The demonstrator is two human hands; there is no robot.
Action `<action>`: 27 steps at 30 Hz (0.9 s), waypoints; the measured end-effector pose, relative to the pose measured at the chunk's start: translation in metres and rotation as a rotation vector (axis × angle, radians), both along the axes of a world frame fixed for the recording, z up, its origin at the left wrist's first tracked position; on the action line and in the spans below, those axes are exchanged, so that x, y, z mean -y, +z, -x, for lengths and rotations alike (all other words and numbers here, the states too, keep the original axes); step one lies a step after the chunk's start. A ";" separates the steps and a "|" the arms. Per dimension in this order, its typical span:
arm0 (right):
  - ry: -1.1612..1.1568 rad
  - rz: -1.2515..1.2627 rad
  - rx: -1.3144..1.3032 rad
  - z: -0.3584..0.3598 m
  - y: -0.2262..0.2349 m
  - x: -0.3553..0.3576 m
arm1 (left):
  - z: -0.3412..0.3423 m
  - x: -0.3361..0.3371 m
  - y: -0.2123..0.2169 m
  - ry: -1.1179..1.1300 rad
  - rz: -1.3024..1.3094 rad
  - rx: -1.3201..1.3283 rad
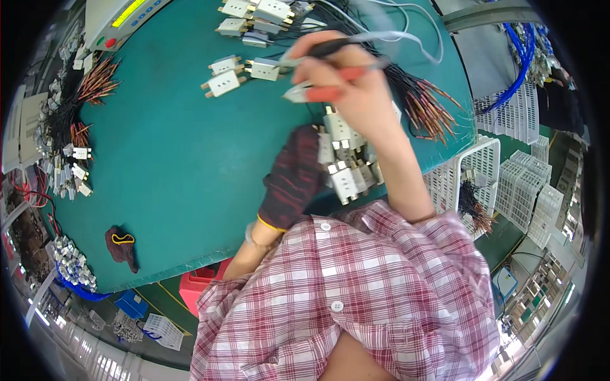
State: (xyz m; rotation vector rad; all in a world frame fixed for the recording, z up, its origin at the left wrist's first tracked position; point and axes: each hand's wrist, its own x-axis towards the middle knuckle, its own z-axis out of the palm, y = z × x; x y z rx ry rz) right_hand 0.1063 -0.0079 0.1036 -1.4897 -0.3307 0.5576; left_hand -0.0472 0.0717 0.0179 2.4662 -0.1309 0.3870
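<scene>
My right hand (365,98), bare and blurred by motion, is closed over the table. It holds a black pen-shaped tool (330,47) on a pale cable and a red-handled tool (324,94) with a light metal tip. Just left of these tools lie small silver metal boxes (223,83) with brass-coloured end pieces. My left hand (295,168) wears a dark red-and-black knitted glove and rests against a pile of similar boxes (344,182) near my body. Its fingertips are hidden, so whether it grips a box cannot be made out.
More boxes (273,11) sit at the far side of the green table (171,159). Black wires with copper-coloured ends (432,111) lie right. A loose dark glove (121,246) is left, an instrument (127,22) far left. White baskets (495,165) stand beyond the right edge.
</scene>
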 end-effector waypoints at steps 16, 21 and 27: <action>0.588 0.611 0.471 0.037 -0.045 -0.016 | -0.054 -0.100 0.042 0.315 -0.307 0.145; 0.528 0.532 0.385 0.050 -0.035 -0.005 | -0.055 -0.082 0.021 0.346 0.087 0.213; 0.322 -0.100 0.204 0.057 -0.041 0.025 | -0.080 -0.075 -0.005 0.217 -0.402 -0.021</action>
